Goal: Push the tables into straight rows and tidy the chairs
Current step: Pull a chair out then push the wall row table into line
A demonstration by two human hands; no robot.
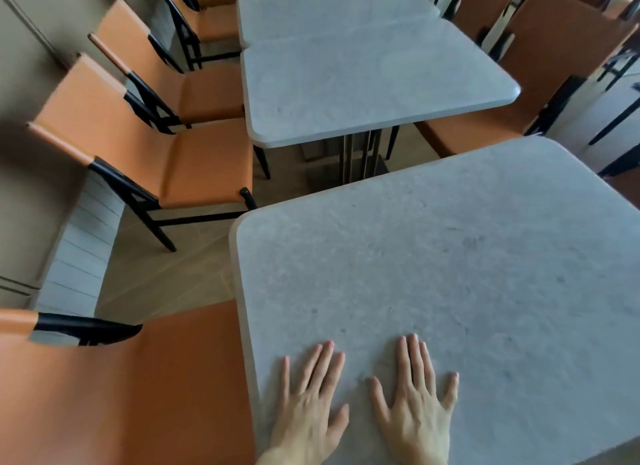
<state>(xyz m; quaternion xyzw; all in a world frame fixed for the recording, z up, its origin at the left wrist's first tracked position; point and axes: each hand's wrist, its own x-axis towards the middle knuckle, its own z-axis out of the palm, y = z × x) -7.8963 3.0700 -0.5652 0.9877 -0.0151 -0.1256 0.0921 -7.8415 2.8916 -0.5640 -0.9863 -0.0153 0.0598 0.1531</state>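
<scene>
A grey stone-look table [450,257] fills the near right and sits skewed to the row ahead. My left hand [310,399] and my right hand [415,399] lie flat, side by side, on its near end with fingers spread and straight. Beyond a gap of floor stands a second grey table [363,84], and a third table [329,7] butts against its far end. An orange chair [121,395] with a black frame stands close against the near table's left edge. Another orange chair [194,167] faces the second table's left side.
More orange chairs line the left side [207,90] and the right side [540,59] of the far tables. A beige wall [31,84] with a white panelled base [79,257] runs along the left. Tan floor [166,274] shows between the chairs.
</scene>
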